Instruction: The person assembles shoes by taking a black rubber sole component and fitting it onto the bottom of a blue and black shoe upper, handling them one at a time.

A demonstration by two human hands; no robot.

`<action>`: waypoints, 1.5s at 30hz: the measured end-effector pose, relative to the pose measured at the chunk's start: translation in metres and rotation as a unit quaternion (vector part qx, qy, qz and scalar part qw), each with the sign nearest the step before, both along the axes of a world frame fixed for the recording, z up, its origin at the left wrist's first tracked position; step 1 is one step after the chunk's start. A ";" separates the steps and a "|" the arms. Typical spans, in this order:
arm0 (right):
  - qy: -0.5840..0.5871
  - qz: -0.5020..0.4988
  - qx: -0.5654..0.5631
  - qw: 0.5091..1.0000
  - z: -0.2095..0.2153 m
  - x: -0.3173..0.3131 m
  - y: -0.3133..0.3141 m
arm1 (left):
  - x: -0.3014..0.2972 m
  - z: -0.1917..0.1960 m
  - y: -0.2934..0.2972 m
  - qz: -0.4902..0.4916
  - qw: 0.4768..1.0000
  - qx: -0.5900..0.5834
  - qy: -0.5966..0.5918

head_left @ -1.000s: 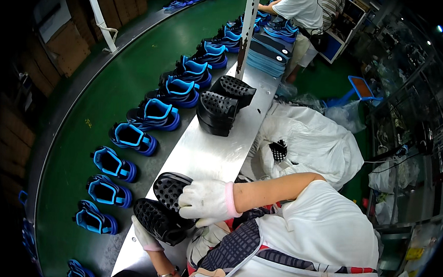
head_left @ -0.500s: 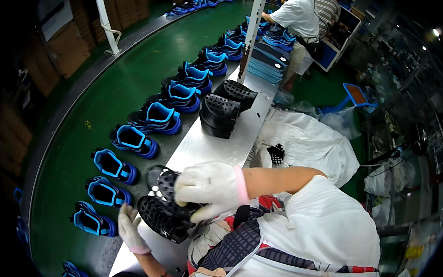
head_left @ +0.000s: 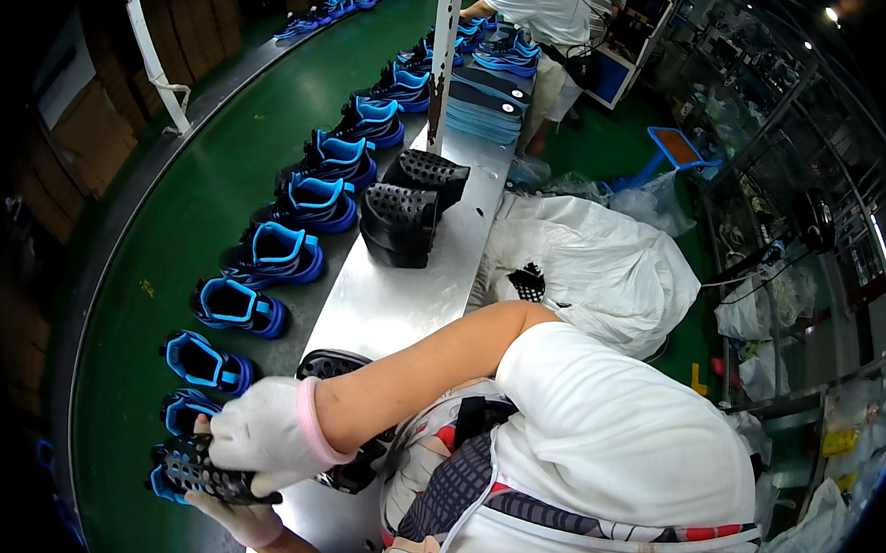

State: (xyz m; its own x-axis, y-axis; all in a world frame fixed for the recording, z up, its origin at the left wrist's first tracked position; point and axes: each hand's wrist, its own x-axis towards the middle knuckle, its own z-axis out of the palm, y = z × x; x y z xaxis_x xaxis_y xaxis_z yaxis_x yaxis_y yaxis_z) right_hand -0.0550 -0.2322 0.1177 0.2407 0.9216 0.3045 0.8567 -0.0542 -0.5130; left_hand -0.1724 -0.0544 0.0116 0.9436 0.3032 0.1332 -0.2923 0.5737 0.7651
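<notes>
My right hand [head_left: 272, 436], in a white glove with a pink cuff, grips a black perforated plastic shoe insert [head_left: 202, 469]. The insert is over a black-and-blue sneaker [head_left: 164, 484] at the near left and covers most of it. My left hand [head_left: 240, 522], also gloved, is close under the insert's near side; its fingers are partly hidden, so I cannot tell whether they hold it. Beyond my right hand stands another black-and-blue sneaker [head_left: 184, 405]. More black inserts [head_left: 336, 363] lie beneath my right forearm on the metal ledge, mostly covered by it.
A curving row of sneakers [head_left: 311, 205] stands along the green line. Stacked black inserts [head_left: 401, 226] rest on the metal ledge [head_left: 386, 309] by a white post [head_left: 442, 66]. Behind are a pile of insoles [head_left: 484, 108], a white sack [head_left: 604, 270] and another person [head_left: 547, 12].
My right hand has moved left and nearer, carrying an insert from the ledge to a sneaker. My left hand has shifted down beneath it. The view has shifted too.
</notes>
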 end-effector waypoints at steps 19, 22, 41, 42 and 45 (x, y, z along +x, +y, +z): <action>-0.048 -0.019 -0.178 0.983 -0.022 0.000 0.071 | -0.015 -0.026 0.024 0.106 0.991 -0.067 0.055; -0.035 -0.012 -0.233 0.972 -0.019 -0.004 0.084 | -0.025 -0.015 0.024 0.088 0.989 -0.111 0.045; -0.172 -0.017 -0.414 0.894 -0.027 0.026 0.259 | 0.012 -0.058 0.096 0.154 0.691 0.552 0.440; -0.190 -0.004 -0.413 0.891 -0.031 0.014 0.266 | 0.010 -0.060 0.100 0.147 0.678 0.561 0.452; -0.201 -0.005 -0.376 0.905 -0.066 -0.003 0.287 | 0.006 -0.071 0.120 0.058 0.685 0.585 0.430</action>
